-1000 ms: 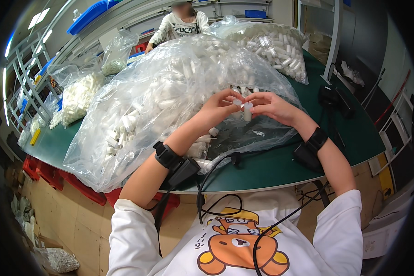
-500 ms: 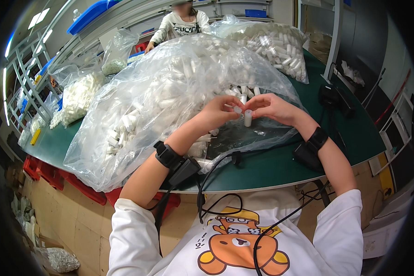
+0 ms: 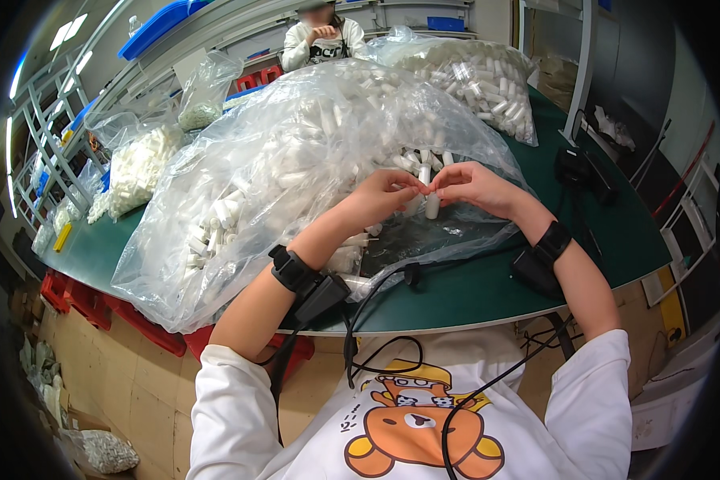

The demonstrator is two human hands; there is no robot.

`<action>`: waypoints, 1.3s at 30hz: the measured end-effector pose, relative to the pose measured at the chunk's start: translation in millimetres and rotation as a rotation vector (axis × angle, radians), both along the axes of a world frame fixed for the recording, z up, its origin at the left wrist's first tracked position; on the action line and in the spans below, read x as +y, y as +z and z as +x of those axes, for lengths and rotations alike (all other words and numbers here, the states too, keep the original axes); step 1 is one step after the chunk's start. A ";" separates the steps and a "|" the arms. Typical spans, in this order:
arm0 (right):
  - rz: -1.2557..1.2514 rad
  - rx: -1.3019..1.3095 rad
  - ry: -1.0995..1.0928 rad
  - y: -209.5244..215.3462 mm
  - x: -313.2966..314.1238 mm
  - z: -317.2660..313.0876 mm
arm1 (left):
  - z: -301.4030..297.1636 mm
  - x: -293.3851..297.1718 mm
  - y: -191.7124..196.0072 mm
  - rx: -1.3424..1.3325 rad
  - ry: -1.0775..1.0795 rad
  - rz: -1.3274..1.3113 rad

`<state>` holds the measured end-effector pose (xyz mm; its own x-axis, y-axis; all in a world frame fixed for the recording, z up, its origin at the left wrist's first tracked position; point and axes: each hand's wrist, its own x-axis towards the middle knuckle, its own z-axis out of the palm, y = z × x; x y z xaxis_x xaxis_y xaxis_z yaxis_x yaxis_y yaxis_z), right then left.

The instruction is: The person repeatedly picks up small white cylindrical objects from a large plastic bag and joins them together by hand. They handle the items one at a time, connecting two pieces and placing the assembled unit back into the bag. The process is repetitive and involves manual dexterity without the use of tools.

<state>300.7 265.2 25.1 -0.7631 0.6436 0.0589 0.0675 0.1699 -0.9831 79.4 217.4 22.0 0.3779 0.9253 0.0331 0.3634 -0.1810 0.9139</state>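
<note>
My right hand [image 3: 474, 190] pinches a small white plastic bottle [image 3: 432, 210] that hangs upright below the fingertips. Its top end is covered by fingers. My left hand [image 3: 388, 194] is closed in a pinch, its fingertips meeting the right ones over the bottle's top. Whatever the left fingers hold there is hidden. Just beyond both hands, more white bottles [image 3: 425, 170] lie at the mouth of a large clear plastic bag [image 3: 272, 172]. The bag is full of similar white pieces and spreads across the green table [image 3: 488, 292].
A second full bag [image 3: 492, 88] stands at the back right, and a bag of cream-coloured pieces [image 3: 142, 172] at the left. Black cables [image 3: 384, 280] run over the table's front edge. Black devices [image 3: 572, 166] lie on the right. A co-worker [image 3: 322, 40] sits across the table.
My hands have come together; the small translucent piece earlier in my left fingers is now hidden at the bottle's top. The co-worker's hand has risen from the table toward the chin.
</note>
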 end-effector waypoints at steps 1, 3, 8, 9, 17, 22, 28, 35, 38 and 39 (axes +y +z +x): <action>-0.004 -0.002 -0.008 0.0 0.1 -0.1 | -0.6 -0.1 -0.2 -0.004 -0.016 0.008; -0.003 -0.004 -0.009 -0.1 0.3 0.1 | -1.1 -0.3 -0.1 -0.001 -0.027 0.026; -0.001 -0.006 -0.004 -0.2 0.0 0.2 | -1.2 -1.4 1.4 0.027 -0.018 0.076; -0.001 -0.007 -0.004 0.7 -0.9 0.2 | -1.0 -2.1 2.5 0.027 -0.014 0.071; 0.006 -0.015 -0.007 0.6 -1.4 -0.1 | -1.1 -2.0 2.9 -0.015 0.011 -0.014; 0.027 -0.015 -0.006 -0.4 -0.9 -0.8 | -1.6 -3.4 2.7 -0.028 0.025 -0.037; 0.059 0.046 -0.010 1.4 -3.9 -2.9 | -3.9 -0.6 -3.2 -0.057 0.028 -0.003; 0.113 -0.013 -0.074 5.5 -9.4 -5.3 | 0.4 -3.8 4.7 -0.073 0.064 0.007; 0.150 -0.032 -0.107 6.6 -11.3 -8.6 | -0.7 -2.0 1.3 -0.085 0.076 0.037; 0.167 -0.037 -0.114 6.8 -12.5 -10.1 | -1.2 -2.0 1.2 -0.091 0.080 0.058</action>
